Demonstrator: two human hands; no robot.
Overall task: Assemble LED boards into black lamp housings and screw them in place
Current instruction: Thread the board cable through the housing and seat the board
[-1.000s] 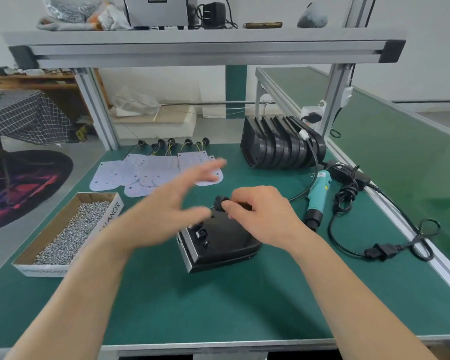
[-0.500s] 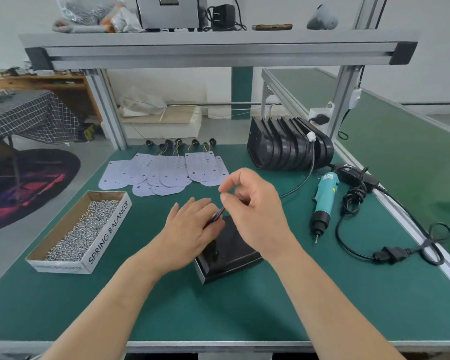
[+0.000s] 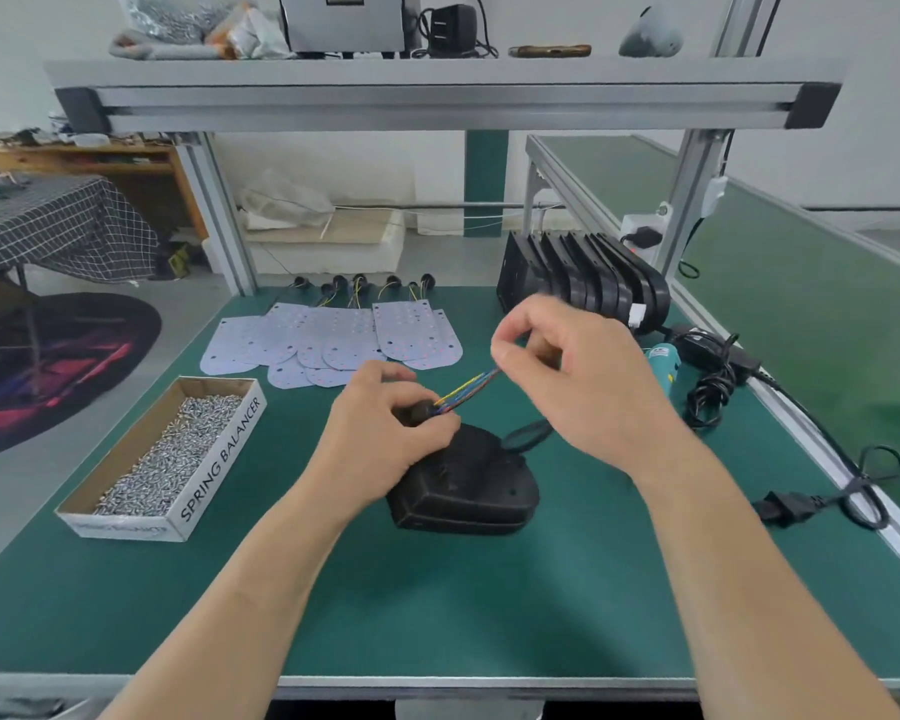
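The housing (image 3: 468,491) lies on the mat (image 3: 437,605), its far end under the left hand (image 3: 385,439), which grips a black plug (image 3: 418,410) there. The right hand (image 3: 578,376) pinches the wires (image 3: 466,392) rising from the plug. Fingers hide most of the plug, and the right hand partly covers the screwdriver (image 3: 664,361).

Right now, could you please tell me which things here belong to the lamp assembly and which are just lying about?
In the job: black lamp housing, wire bundle held by left hand and right hand, LED boards, box of screws, electric screwdriver, stacked housings.
Lying about: black adapter and metal box on the shelf, checked cloth.
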